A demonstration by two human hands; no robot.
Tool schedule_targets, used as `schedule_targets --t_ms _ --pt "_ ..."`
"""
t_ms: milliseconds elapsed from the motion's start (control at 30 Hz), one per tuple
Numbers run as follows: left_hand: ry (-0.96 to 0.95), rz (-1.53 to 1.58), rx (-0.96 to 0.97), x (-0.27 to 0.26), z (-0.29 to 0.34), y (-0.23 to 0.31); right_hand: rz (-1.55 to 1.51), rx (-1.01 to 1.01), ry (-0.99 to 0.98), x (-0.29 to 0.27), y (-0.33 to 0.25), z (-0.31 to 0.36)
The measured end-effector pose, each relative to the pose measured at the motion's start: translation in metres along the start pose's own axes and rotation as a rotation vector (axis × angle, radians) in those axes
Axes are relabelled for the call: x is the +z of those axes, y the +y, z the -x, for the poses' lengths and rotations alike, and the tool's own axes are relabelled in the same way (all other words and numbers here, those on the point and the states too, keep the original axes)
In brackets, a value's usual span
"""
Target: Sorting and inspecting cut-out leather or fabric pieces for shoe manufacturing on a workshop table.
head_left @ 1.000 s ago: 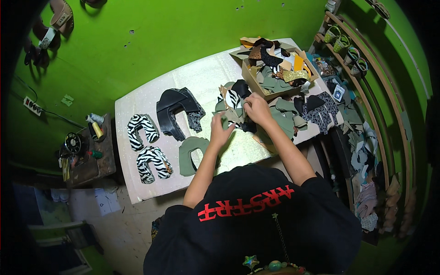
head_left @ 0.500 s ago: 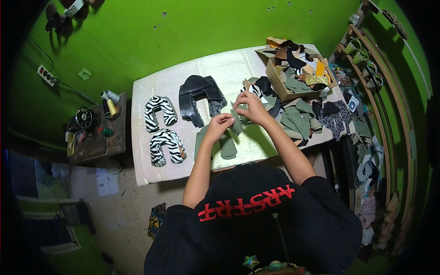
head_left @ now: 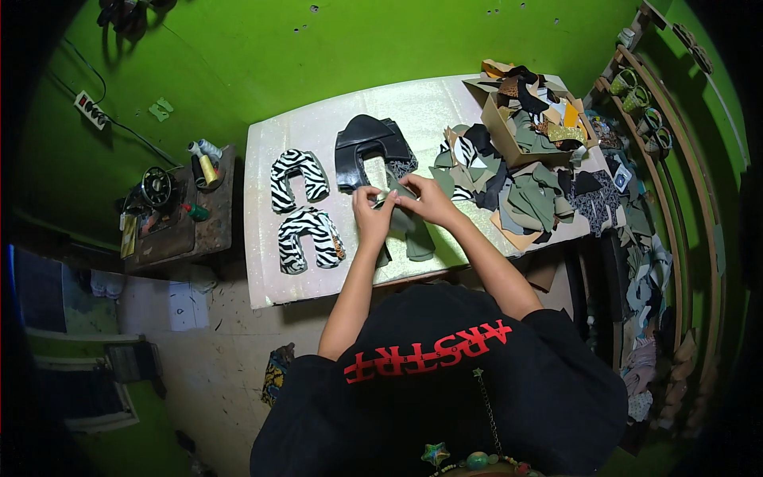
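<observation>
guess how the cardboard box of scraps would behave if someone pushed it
The cardboard box would probably slide rather than tip, as it looks broad and low. It may be fairly light for its size, since the scraps look thin and loosely heaped. Those heaped highest could well spill.
</observation>
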State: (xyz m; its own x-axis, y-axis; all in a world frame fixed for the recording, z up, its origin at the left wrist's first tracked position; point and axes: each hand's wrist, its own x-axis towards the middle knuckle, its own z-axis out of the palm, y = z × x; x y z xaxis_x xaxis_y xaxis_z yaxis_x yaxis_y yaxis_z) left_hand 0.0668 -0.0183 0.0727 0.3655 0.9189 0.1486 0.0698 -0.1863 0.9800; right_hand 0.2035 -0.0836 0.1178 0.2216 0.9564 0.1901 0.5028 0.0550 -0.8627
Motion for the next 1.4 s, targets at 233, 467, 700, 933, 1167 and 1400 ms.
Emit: schedule_targets --t_ms 233,467,700,933,1167,1400 --pt "-0.257 -0.416 0.42 -0.027 0.007 0.011 0.034 -0.094 -0.198 -0.006 -0.001 0.002" --pt "-0.515 -0.074 -0.152 -0.06 0.006 0.002 -0.085 0.097 -0.187 -0.007 -0.006 0.009" --pt "-0.638 0.02 -0.352 -0.083 0.004 -0.012 -0.091 0.18 -0.157 -0.002 0.006 0.017" --pt "-0.492 -0.122 -0.383 -0.076 0.01 -0.053 -0.088 0.4 -0.076 0.039 0.078 0.027" --pt "-0.231 -0.482 -0.22 -0.064 0.008 -0.075 0.194 0.383 0.096 0.055 0.084 0.026" --pt "-0.147 -0.54 -0.201 -0.053 0.012 -0.07 0.341 0.392 0.162 0.062 0.077 0.032"
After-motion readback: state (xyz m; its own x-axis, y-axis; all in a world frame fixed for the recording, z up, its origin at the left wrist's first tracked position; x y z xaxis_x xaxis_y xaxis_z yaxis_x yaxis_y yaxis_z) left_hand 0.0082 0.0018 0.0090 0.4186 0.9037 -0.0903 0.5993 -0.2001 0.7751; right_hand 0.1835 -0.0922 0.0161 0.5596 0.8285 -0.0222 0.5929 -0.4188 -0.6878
